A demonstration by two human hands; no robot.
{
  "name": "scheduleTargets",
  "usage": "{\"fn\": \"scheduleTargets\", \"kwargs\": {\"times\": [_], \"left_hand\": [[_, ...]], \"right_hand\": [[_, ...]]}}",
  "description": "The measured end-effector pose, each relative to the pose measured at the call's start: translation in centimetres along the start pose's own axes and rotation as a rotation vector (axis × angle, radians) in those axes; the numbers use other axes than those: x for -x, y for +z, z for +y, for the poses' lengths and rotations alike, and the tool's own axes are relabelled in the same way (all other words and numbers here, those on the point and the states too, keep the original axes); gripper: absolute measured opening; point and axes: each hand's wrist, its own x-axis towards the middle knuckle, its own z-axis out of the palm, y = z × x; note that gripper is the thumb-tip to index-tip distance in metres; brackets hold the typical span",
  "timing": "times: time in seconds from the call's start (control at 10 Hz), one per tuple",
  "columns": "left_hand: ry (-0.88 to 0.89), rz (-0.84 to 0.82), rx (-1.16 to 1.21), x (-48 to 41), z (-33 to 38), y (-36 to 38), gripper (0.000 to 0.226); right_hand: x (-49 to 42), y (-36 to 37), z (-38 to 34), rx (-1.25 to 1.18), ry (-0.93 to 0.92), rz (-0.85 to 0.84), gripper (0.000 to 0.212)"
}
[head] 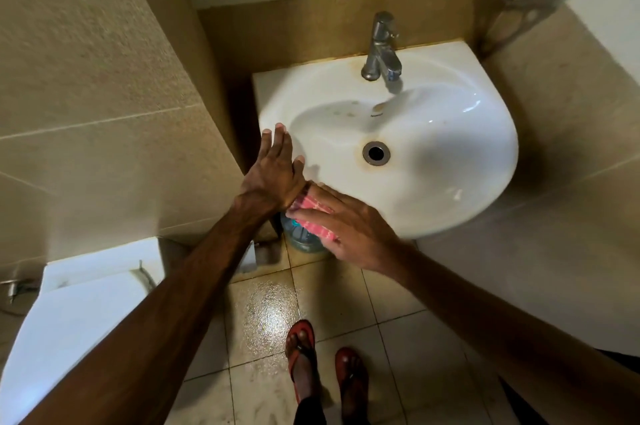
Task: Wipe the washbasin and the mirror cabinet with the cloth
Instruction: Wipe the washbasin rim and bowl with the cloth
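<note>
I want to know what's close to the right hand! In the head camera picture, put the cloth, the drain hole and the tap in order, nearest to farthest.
From the right hand:
1. Cloth, pressed under its fingers at the basin's front-left rim.
2. Drain hole, in the bowl's middle.
3. Tap, at the back by the wall.

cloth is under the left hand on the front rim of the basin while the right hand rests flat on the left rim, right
Not quite: the hands are swapped. The head view shows the pink cloth pressed under the right hand on the front rim of the basin, while the left hand rests flat on the left rim.
</note>
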Motion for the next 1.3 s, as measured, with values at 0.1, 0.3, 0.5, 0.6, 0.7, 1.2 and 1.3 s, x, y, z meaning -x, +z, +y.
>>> {"fn": "scheduleTargets", "kwargs": {"times": [0.1,0.3,0.5,0.6,0.7,1.2,1.3], "left_hand": [[0.042,0.0,0.032,0.5,-0.3,0.3,0.084],[0.029,0.012,0.197,0.8,-0.7,0.2,0.078],[0.009,0.048,0.233,0.9,-0.2,-0.5,0.06],[-0.018,0.07,0.197,0.5,0.0,-0.7,0.056],[-0.002,0.1,0.162,0.3,-0.1,-0.2,0.056],[0.024,0.108,-0.089,0.7,-0.3,0.9,0.063],[0.015,0.114,-0.043,1.2,-0.4,0.6,0.063]], "right_hand": [[1.6,-0.6,1.0,0.017,-0.038,-0.059,0.077],[-0.2,0.7,0.0,0.16,0.11,-0.051,0.098],[-7.9,0.7,-0.7,-0.195,0.463,-0.278,0.053],[-7.8,0.7,0.2,-0.346,0.572,-0.371,0.059],[-4.8,-1.1,0.5,-0.387,0.574,-0.474,0.066],[-4.3,0.9,10.6,-0.077,0.847,-0.639,0.077],[-3.3,-0.2,7.7,-0.179,0.699,-0.716,0.072]]}}
